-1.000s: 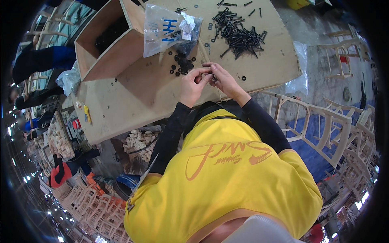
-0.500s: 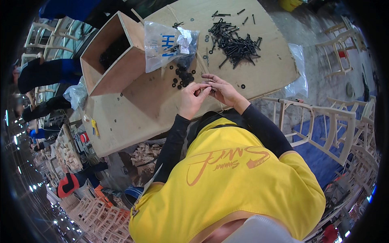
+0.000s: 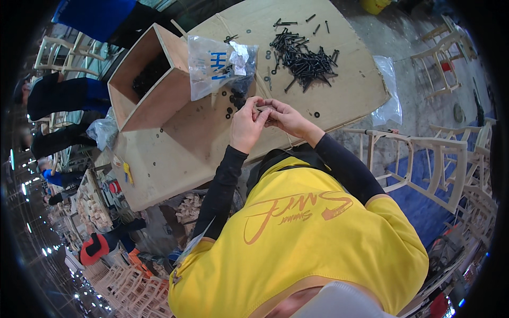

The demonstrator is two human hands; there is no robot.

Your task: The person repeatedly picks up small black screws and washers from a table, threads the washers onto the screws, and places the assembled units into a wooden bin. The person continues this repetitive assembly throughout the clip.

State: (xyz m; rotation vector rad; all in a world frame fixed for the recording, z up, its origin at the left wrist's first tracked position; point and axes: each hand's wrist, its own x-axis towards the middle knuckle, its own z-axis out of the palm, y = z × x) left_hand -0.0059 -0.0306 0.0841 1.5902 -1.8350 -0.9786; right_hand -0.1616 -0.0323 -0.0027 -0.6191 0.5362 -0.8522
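Head view: shows left hand [image 3: 245, 126] now hiding some black washers [image 3: 238, 100] visible half a second ago beside a clear bag [image 3: 202, 66], with fingers bent against the curled right hand [image 3: 291, 118]; cannot tell about any part pinched there. Also shows black bolts [image 3: 305, 62] farther off on the wooden surface [image 3: 352, 79], plus chair frames [image 3: 460, 169] at right on the floor [image 3: 389, 40].

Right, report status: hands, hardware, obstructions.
Left hand and right hand close together; anything held can't be made out. Black bolts heaped beyond on plywood tabletop. Plastic bag left of bolts, seemingly not blocking.
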